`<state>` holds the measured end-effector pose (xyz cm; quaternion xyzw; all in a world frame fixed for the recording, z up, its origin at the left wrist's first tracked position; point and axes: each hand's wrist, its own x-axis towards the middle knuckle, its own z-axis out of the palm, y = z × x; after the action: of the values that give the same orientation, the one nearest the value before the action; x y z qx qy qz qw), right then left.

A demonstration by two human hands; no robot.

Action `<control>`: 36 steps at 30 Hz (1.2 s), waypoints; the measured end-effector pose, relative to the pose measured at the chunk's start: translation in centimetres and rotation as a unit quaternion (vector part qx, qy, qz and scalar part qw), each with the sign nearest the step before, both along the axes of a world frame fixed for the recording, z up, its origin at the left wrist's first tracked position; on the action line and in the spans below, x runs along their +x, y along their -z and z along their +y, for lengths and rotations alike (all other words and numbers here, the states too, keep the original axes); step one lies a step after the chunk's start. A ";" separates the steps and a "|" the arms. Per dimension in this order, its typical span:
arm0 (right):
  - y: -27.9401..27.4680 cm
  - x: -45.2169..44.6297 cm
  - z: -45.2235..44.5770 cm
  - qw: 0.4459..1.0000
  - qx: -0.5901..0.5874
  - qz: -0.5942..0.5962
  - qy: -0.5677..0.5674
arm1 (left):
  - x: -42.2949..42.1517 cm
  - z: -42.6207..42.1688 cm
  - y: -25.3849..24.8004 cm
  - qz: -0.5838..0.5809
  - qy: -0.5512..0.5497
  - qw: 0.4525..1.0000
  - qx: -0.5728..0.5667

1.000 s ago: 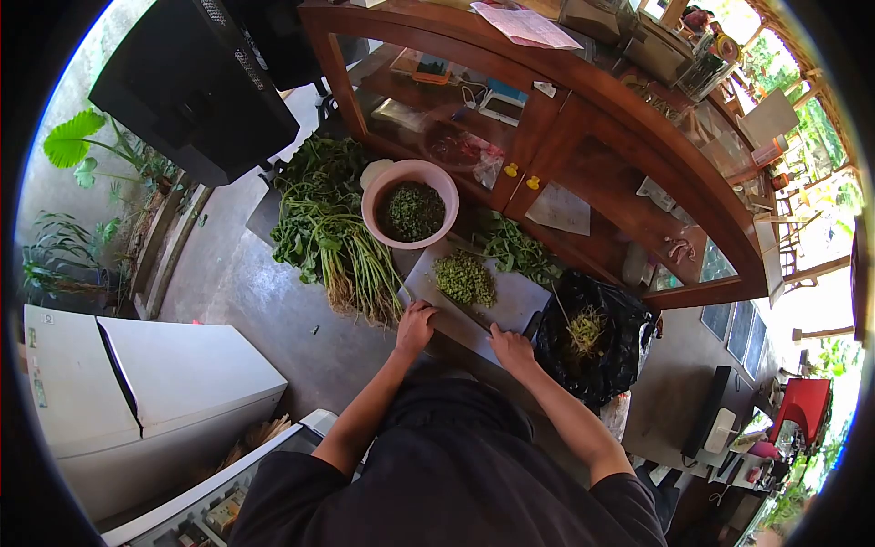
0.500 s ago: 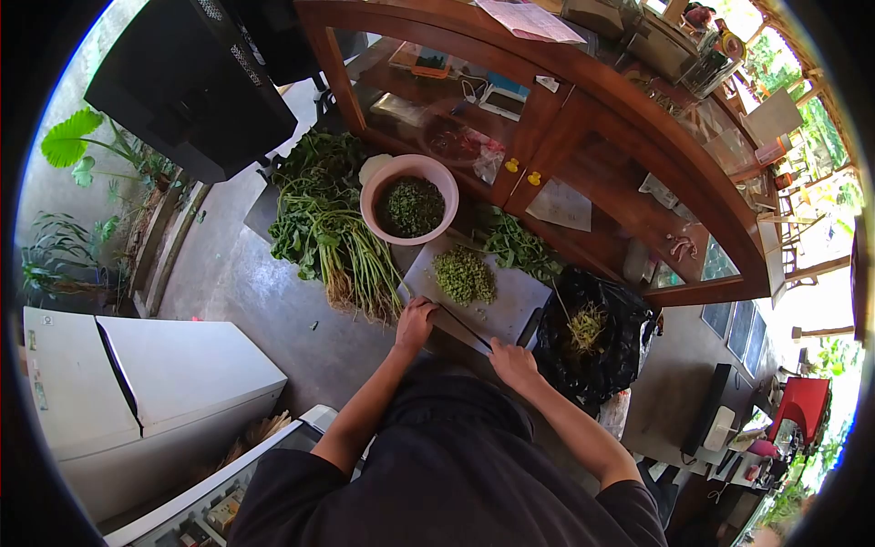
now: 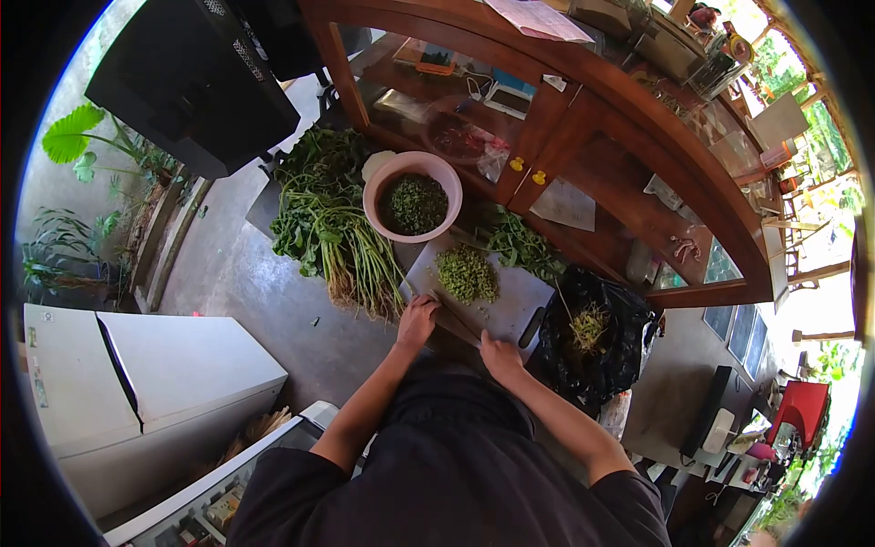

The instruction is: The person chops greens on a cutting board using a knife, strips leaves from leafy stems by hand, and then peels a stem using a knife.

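Observation:
A kitchen knife point(image 3: 458, 325) slants across the near edge of a white cutting board point(image 3: 513, 308). Its handle is wrapped in my right hand point(image 3: 500, 356). Fingers of my left hand point(image 3: 419, 321) are closed at the blade's far end, by the board's left corner; their exact grip is partly hidden. A heap of chopped green stems point(image 3: 467, 273) lies on the board beyond the blade. Left of the board rests a big bunch of leafy greens point(image 3: 342, 237) with roots towards me. Behind the heap, a pink bowl point(image 3: 371, 202) contains finely chopped dark greens point(image 3: 413, 204).
A black plastic bag point(image 3: 570, 365) with root trimmings point(image 3: 589, 328) sits right of the board. More leafy greens point(image 3: 519, 242) lie behind it, against a wooden glass-door cabinet point(image 3: 547, 118). A white fridge point(image 3: 182, 365) stands at left, a black speaker-like box point(image 3: 182, 91) at upper left.
My right hand has shifted slightly left and towards me with the knife, tilting the blade more steeply. My left hand stays almost where it was. The view has shifted a little.

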<state>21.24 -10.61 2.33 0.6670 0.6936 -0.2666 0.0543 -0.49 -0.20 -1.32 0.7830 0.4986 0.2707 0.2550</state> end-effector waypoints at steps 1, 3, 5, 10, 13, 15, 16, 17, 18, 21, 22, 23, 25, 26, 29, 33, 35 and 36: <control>0.1 -0.4 0.8 1.000 0.001 0.002 -0.005 | 0.1 0.0 -0.1 0.004 -0.002 1.000 0.003; 0.1 -1.0 1.1 1.000 0.002 0.006 -0.007 | 0.0 0.0 -0.3 0.010 -0.001 1.000 0.006; -0.1 -1.1 1.0 1.000 0.012 -0.021 -0.019 | 0.1 0.0 -0.3 0.008 -0.008 1.000 0.007; 1.1 1.2 -1.8 0.999 0.030 -0.008 -0.012 | 0.3 -0.1 -1.1 0.023 -0.019 1.000 0.001; 1.2 2.3 -2.3 0.999 0.029 -0.016 -0.007 | 0.3 -0.1 -1.4 0.013 -0.030 0.999 -0.026; 1.2 2.6 -2.4 0.999 0.031 -0.022 -0.006 | 0.4 -0.1 -1.5 0.008 -0.031 0.999 -0.029; 1.3 2.5 -2.2 0.999 0.043 -0.020 0.001 | 0.4 -0.1 -1.5 0.007 -0.029 0.999 -0.025; 1.4 2.4 -2.1 0.998 0.055 -0.017 0.008 | 0.3 -0.2 -1.5 0.006 -0.028 0.999 -0.022; 1.3 2.4 -1.9 0.998 0.057 -0.016 0.006 | 0.2 -0.2 -1.5 0.007 -0.030 0.999 -0.021; 0.9 2.4 -1.0 0.999 0.040 -0.028 -0.003 | 0.0 -0.3 -1.4 0.005 -0.023 1.000 -0.008; 0.5 2.5 -0.8 0.999 0.044 -0.029 -0.008 | 0.0 -0.3 -1.2 0.006 -0.015 1.000 -0.002; 0.1 2.6 -0.4 0.998 0.049 -0.030 -0.014 | 0.0 -0.3 -1.0 0.006 -0.007 1.000 0.004; -0.1 3.0 0.1 0.998 0.045 -0.034 -0.014 | -0.1 -0.3 -1.2 0.012 -0.004 1.000 0.012; -0.2 3.1 0.4 0.998 0.040 -0.039 -0.015 | -0.1 -0.3 -1.3 0.018 -0.003 1.000 0.019; -0.2 3.5 0.9 0.997 0.046 -0.067 -0.012 | -0.2 -0.4 -1.4 0.010 0.003 0.999 0.033; -0.7 3.7 1.1 0.997 0.056 -0.049 -0.023 | -0.4 -0.5 -1.4 -0.005 0.003 1.000 0.025; -1.4 3.4 1.1 0.999 0.032 -0.031 -0.029 | -0.5 -0.4 -0.9 -0.024 0.001 1.000 0.001; -2.0 3.1 1.0 0.999 0.031 -0.032 -0.028 | -0.4 -0.5 -1.2 -0.024 0.002 1.000 0.000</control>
<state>24.37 -9.64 4.38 0.6565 0.7181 -0.2222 0.0631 -0.93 -0.69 -0.14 0.7773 0.4908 0.2889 0.2673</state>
